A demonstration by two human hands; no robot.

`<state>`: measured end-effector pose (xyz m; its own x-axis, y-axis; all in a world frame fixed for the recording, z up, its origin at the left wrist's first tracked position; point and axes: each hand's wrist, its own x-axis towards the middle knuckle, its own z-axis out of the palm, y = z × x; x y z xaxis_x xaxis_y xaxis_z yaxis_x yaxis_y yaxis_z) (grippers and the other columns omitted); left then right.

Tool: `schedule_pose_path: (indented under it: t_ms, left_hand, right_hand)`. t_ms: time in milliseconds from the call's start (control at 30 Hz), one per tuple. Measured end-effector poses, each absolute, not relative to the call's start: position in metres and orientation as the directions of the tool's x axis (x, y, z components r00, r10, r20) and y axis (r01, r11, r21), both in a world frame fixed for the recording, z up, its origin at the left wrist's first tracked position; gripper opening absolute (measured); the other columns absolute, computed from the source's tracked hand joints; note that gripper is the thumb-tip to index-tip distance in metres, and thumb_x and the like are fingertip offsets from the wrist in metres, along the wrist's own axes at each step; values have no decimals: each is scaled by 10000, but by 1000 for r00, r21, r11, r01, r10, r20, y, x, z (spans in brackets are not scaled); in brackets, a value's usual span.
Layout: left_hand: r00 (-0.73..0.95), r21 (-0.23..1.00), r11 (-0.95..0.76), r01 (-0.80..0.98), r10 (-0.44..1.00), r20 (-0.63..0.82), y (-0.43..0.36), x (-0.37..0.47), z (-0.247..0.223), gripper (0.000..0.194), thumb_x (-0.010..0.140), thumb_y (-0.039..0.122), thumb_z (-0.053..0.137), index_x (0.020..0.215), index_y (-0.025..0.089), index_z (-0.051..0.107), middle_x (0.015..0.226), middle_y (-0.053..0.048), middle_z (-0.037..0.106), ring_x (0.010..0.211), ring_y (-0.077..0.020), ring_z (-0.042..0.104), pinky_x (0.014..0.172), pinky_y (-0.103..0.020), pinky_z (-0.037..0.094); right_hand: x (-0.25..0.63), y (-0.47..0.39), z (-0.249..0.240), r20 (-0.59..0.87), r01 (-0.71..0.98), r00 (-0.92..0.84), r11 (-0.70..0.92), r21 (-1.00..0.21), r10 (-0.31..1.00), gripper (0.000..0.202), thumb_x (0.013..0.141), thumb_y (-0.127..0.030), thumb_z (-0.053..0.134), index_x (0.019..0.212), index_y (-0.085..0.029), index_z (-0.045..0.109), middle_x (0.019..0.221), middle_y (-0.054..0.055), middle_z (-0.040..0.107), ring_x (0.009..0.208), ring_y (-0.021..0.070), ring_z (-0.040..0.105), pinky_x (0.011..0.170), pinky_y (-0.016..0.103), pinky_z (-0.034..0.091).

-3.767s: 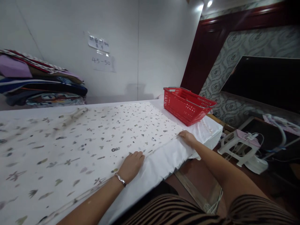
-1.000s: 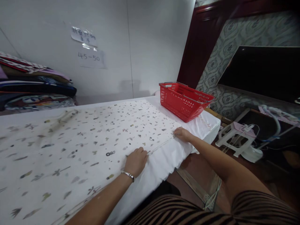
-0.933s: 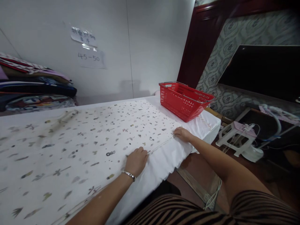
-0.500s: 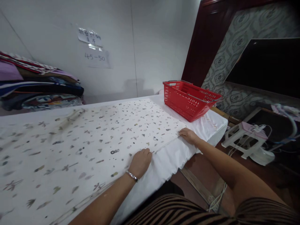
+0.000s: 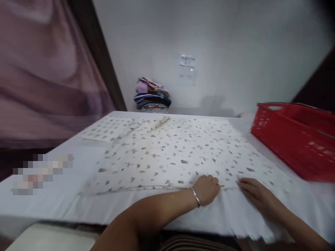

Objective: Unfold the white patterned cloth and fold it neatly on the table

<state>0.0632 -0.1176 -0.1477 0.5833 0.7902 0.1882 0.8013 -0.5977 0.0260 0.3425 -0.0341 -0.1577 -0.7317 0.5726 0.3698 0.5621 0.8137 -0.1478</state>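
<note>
A white cloth [image 5: 162, 150] printed with small grey, brown and olive motifs lies spread over the table. Its far left part shows a fold and a differently spaced print. My left hand [image 5: 206, 190], with a silver bracelet at the wrist, is closed on the cloth's near edge, fingers curled under. Just to the right of it, my right hand [image 5: 255, 193] touches the same edge, its fingers stretched out and slightly blurred.
A red plastic basket [image 5: 290, 139] stands on the right of the white-covered table [image 5: 65, 174]. Folded clothes [image 5: 153, 97] are stacked at the back against the wall. A pinkish curtain [image 5: 47, 76] hangs at left, and a white seat [image 5: 52, 238] is below the front edge.
My view has swung left, so the curtain and the table's left end now show. The right hand has come closer to the left along the cloth's near edge.
</note>
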Motion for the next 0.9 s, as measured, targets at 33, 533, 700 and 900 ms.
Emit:
schedule_pose_path:
  t_ms: [33, 533, 700, 900]
  left_hand:
    - [582, 9, -595, 804, 789, 197, -121, 58, -148, 75, 827, 189, 500, 839, 146, 561, 884, -68, 560, 846, -194, 500, 615, -315, 396]
    - [296, 15, -308, 951, 925, 237, -209, -52, -136, 184, 884, 330, 463, 906, 182, 569, 915, -35, 591, 855, -164, 497, 699, -302, 371]
    - [112, 121, -144, 982, 965, 235, -238, -97, -130, 210, 891, 318, 450, 938, 187, 607, 981, -40, 610, 902, -164, 519, 774, -295, 402]
    - [16, 214, -65, 975, 975, 224, -254, -133, -134, 206, 891, 290, 450, 919, 193, 629, 965, -41, 608, 921, -163, 523, 796, -295, 411]
  right_hand:
    - [341, -34, -164, 399, 546, -729, 824, -150, 556, 266, 840, -345, 482, 1044, -324, 652, 1080, 52, 631, 942, 234, 615, 777, 363, 530]
    - [165, -88, -139, 269, 155, -937, 954, -258, 225, 261, 885, -260, 427, 1067, -232, 611, 1028, 94, 608, 920, 222, 563, 771, 382, 495]
    - [130, -99, -134, 173, 149, -965, 954, -261, 198, 233, 893, -241, 431, 1025, -192, 616, 993, 93, 596, 891, 208, 539, 774, 372, 466]
    - [107, -111, -127, 126, 203, -962, 942, -266, 243, 211, 889, -228, 436, 953, -182, 632, 991, 91, 585, 917, 207, 525, 771, 338, 453]
